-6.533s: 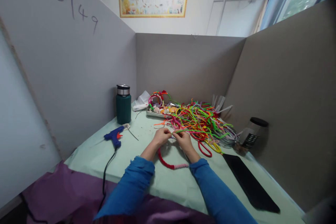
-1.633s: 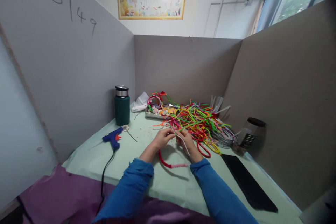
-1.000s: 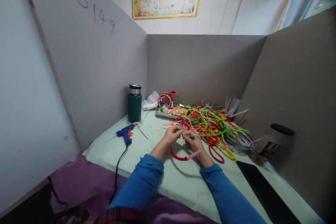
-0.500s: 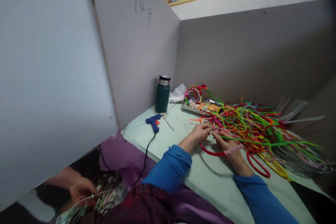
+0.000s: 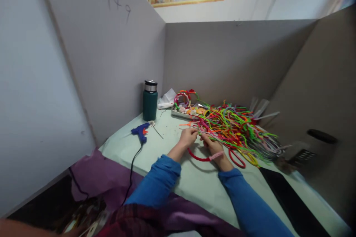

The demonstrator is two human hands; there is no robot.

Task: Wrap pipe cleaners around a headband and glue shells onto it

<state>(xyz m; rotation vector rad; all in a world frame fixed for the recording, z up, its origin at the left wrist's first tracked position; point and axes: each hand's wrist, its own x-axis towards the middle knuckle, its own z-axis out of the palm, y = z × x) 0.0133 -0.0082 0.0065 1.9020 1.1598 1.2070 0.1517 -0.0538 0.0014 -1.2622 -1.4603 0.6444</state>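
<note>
My left hand (image 5: 188, 137) is closed in a pinch over the table. A curved fuzzy band (image 5: 200, 159), red with a pink end, hangs below it and arcs across to my right wrist. It looks like a hoop wrapped in pipe cleaners. Opposite, my right hand (image 5: 213, 146) is closed too, its fingertips almost meeting those of the left. What sits between the right fingertips is too small to make out. Just beyond both hands lies a large heap of coloured pipe cleaners (image 5: 236, 122).
A blue glue gun (image 5: 141, 132) with a black cord lies at left, near a green bottle (image 5: 150, 105). Behind are a tray (image 5: 180, 113) of small pieces and a wound ring (image 5: 182, 100). Scissors with a red handle (image 5: 237, 158) lie right. Grey partitions (image 5: 222, 55) enclose the table.
My view has turned to the right, so everything sits further left and more of the right side shows. Both hands keep their pinch close together. Another person's hand at lower left has mostly left view.
</note>
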